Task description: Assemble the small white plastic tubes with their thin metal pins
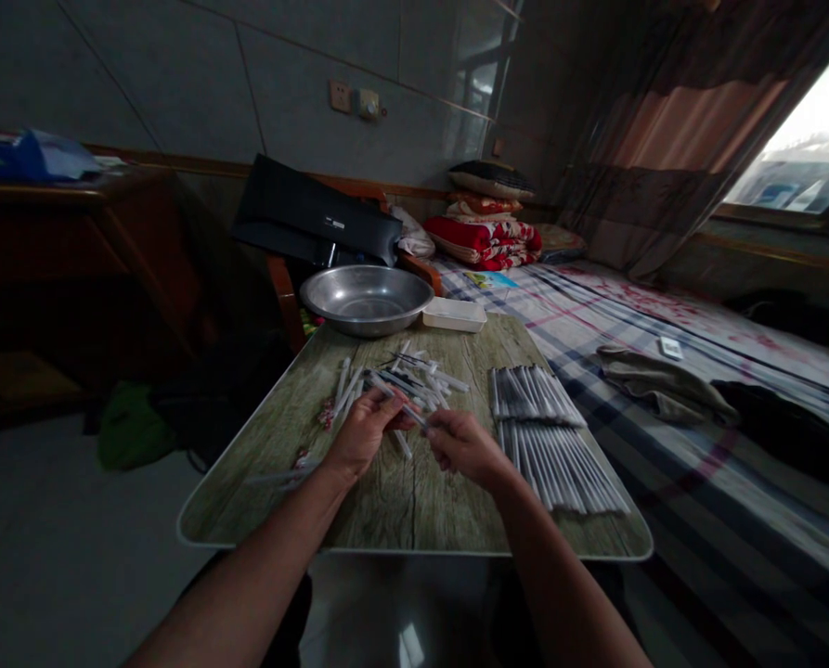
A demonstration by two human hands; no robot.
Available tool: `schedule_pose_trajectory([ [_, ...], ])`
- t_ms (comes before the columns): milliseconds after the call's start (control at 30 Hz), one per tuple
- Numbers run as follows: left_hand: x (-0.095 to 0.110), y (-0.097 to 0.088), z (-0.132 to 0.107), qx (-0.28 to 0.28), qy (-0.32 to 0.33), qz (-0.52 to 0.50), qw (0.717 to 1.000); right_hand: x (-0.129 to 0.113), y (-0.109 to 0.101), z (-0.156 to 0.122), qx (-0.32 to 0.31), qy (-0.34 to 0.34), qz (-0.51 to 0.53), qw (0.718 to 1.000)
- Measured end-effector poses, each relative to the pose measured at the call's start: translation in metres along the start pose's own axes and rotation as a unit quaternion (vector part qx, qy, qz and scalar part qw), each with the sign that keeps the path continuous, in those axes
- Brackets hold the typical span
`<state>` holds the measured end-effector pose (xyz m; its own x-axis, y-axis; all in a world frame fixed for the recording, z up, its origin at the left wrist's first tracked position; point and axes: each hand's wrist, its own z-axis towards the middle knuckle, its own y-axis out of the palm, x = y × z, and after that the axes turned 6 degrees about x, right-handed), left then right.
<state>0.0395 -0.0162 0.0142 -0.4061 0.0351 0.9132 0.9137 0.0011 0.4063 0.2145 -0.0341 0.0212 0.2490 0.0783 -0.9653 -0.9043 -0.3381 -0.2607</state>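
Between my two hands is a slim, whitish translucent tube [415, 415], slanting down to the right; its exact kind is unclear. My left hand [360, 434] pinches its upper part, and the fingers of my right hand [466, 447] close round the lower end. Just beyond them lies a loose, crisscrossed heap of similar tubes [448, 378] with some dark thin pieces. Small reddish bits [326, 414] sit at the heap's left side. To the right, many like tubes are laid side by side in a far row [536, 396] and a near row [563, 468].
A wide metal basin [369, 327] and a shallow white tray [454, 315] stand at the far edge of the wood-patterned table [448, 524]. A bed with a checked sheet [553, 315] adjoins on the right. Behind the basin, a chair holds a black flat panel [309, 215].
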Motion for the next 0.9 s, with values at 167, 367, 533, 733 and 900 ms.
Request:
schedule_pose_trajectory([
  [167,-0.003,0.003,-0.002,-0.060,-0.011,0.032,0.998,0.002,-0.003,-0.014,-0.059,0.055,-0.045,0.996],
  [367,0.003,-0.003,0.001,-0.011,0.017,0.056,0.998,-0.001,-0.050,-0.045,0.074,0.004,-0.312,0.947],
  [533,0.000,-0.010,0.003,-0.009,0.037,0.080,0.996,0.011,-0.094,-0.070,0.161,0.090,-0.474,0.861],
  [733,-0.004,-0.013,0.006,-0.006,0.040,0.097,0.994,0.031,-0.122,-0.088,0.155,0.111,-0.530,0.826],
  [900,-0.004,-0.013,0.009,0.015,0.051,0.095,0.994,0.033,-0.116,-0.091,0.122,0.124,-0.522,0.835],
])
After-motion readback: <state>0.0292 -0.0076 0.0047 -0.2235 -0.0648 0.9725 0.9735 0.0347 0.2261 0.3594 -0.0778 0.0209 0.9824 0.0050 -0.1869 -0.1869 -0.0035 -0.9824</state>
